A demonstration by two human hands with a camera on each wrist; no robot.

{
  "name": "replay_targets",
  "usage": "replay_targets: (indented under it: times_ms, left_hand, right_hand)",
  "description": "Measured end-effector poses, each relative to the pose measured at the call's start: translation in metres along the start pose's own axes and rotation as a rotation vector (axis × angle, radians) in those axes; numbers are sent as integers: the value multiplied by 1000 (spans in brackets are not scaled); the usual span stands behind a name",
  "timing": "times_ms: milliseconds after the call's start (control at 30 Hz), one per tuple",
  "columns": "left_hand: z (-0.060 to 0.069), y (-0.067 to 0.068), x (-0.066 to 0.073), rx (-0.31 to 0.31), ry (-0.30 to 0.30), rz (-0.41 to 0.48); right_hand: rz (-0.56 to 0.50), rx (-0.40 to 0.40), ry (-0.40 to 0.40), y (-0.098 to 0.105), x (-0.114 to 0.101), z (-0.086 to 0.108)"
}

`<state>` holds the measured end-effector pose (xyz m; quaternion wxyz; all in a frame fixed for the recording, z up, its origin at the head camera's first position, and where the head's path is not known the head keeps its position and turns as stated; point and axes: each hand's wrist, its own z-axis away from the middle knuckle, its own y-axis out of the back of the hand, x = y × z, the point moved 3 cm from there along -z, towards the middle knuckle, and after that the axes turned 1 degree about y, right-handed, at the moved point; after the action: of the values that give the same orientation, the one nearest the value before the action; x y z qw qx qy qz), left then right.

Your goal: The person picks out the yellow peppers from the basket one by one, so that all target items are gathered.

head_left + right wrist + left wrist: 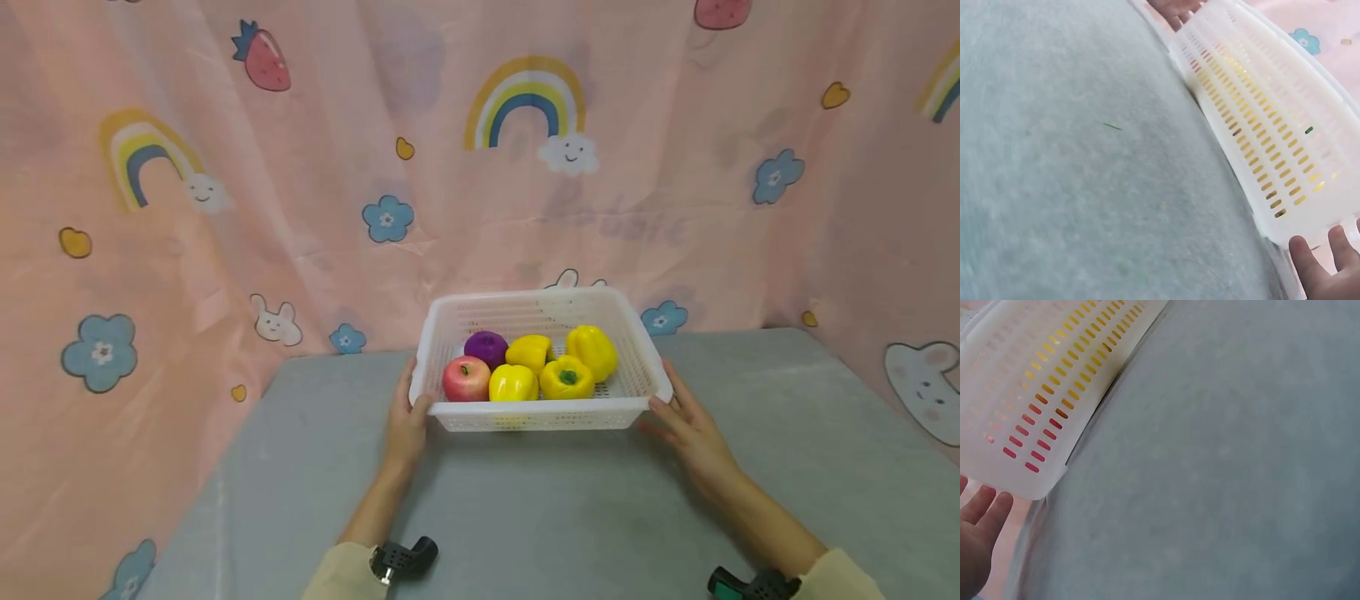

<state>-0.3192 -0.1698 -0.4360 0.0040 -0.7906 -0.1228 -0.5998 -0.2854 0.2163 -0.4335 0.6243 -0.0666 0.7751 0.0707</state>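
A white perforated basket point(525, 415) is held by both hands over the far part of the grey table, its near side facing the person. In it lie a purple item point(486, 348), a red apple point(467, 379) and several yellow peppers point(567, 377). My left hand point(407, 429) grips the left end, thumb at the rim; the left wrist view has its fingers point(994, 512) against the basket's corner. My right hand point(693, 437) holds the near right corner, thumb on the rim, and in the right wrist view fingers point(1307, 262) touch the basket wall point(1310, 219).
The grey table point(525, 517) spreads around and in front of the basket. Behind it hangs a pink curtain point(322, 167) printed with rainbows, flowers and rabbits. Both wrists wear black straps, the left one point(405, 560) and the right one point(753, 585).
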Motion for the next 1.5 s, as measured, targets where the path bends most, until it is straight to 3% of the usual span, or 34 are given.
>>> replay_targets:
  times_ms: [367, 533, 700, 867, 967, 1200, 1500]
  left_hand:
    - [-3, -9, -1, -29, -6, 28]
    - [-5, -9, -3, -43, 5, 42]
    - [-7, -9, -3, -28, 14, 39]
    - [-5, -10, -2, -31, 8, 29]
    - [-4, -11, -1, -40, -4, 32]
    - [-3, -10, -3, -31, -20, 60]
    - [-5, 0, -1, -49, -68, 106]
  right_hand:
    - [-55, 41, -95, 16, -2, -2]
    - [-58, 24, -88, 23, -10, -8]
    - [57, 35, -91, 24, -22, -25]
    - [305, 33, -159, 24, -28, -39]
    - [388, 35, -188, 27, -28, -48]
    - [300, 25, -208, 43, -24, -69]
    - [243, -25, -167, 52, -16, -70]
